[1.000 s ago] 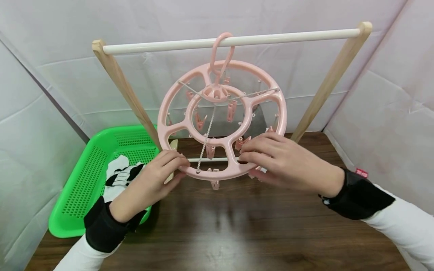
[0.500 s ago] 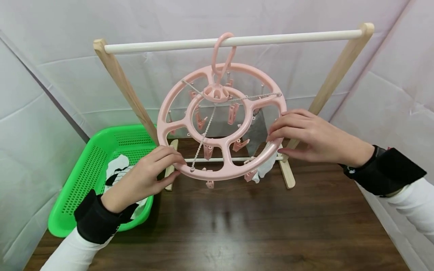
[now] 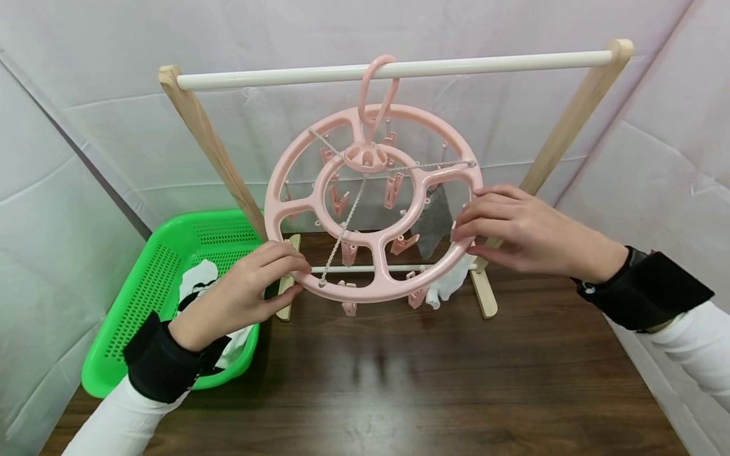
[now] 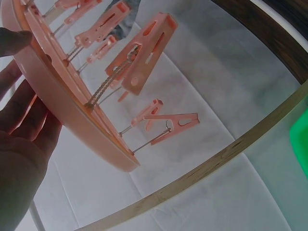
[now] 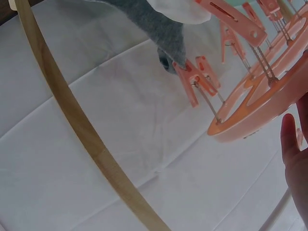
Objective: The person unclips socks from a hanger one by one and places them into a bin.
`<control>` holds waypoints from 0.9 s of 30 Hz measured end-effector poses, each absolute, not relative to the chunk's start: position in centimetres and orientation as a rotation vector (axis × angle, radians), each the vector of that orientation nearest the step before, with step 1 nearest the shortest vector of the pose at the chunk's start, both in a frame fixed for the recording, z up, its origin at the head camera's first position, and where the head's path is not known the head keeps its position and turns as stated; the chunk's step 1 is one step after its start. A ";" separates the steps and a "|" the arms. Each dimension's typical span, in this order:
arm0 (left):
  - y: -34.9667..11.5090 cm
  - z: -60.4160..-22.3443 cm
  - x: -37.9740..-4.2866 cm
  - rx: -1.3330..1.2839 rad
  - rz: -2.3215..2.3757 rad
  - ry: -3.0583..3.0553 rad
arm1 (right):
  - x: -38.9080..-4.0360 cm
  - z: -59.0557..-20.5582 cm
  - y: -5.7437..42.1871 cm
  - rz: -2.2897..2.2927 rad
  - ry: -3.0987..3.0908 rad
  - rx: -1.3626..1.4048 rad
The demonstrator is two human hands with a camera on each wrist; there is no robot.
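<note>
A round pink clip hanger (image 3: 373,237) hangs by its hook from a white rod, its near side tipped down. My left hand (image 3: 242,294) pinches the rim at the lower left, thumb below and fingers on top. At the right side, my right hand (image 3: 521,231) holds the rim with its fingers over the edge. Several pink clothespins (image 4: 149,53) dangle under the ring. Behind the ring's right side hangs a grey cloth (image 3: 431,221), with a clothespin (image 5: 195,79) on its end in the right wrist view. A white cloth (image 3: 447,285) hangs near it, partly hidden by the rim.
The white rod (image 3: 485,65) spans a stand with wooden legs (image 3: 211,149). On the left, a green basket (image 3: 122,329) contains white and black cloth items (image 3: 196,278), partly behind my left arm. White fabric walls surround the dark wood floor (image 3: 399,380).
My right hand has shifted right from the lower rim to the right side. The ring has turned slightly, its near edge moving left, and my left hand moved a little left with it.
</note>
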State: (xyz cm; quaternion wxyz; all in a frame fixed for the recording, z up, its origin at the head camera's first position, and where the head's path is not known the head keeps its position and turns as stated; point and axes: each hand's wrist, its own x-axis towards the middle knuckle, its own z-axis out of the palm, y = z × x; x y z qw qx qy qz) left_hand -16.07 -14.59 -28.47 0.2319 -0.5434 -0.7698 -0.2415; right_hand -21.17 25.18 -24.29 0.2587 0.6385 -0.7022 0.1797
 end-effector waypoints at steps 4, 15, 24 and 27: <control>-14.7 -28.2 -16.0 -1.473 -0.657 -2.103 | -20.9 -24.3 25.1 0.462 -1.909 1.732; -17.2 -27.8 -14.6 -1.150 -0.640 -2.178 | -19.7 -24.4 24.4 0.421 -2.033 1.718; -19.2 -29.5 -13.5 -0.899 -0.646 -2.266 | -18.8 -24.4 23.3 0.414 -2.001 1.746; -19.4 -30.4 -13.3 -0.898 -0.655 -2.285 | -18.2 -24.4 22.9 0.396 -2.016 1.725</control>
